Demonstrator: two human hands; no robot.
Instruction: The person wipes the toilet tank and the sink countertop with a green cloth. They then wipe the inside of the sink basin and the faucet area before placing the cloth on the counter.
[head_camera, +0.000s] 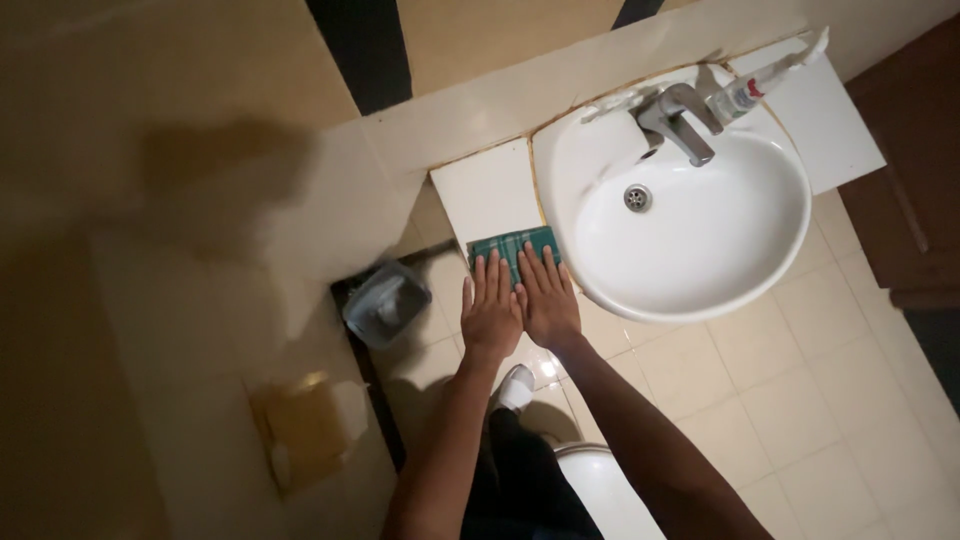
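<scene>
Both hands are pressing flat on a folded green checked cloth (513, 250) lying on the white counter (487, 190) beside the sink (700, 230): left hand (490, 312) and right hand (547, 298), fingers straight and close together. The basin is holding nothing but its drain (637, 197).
</scene>
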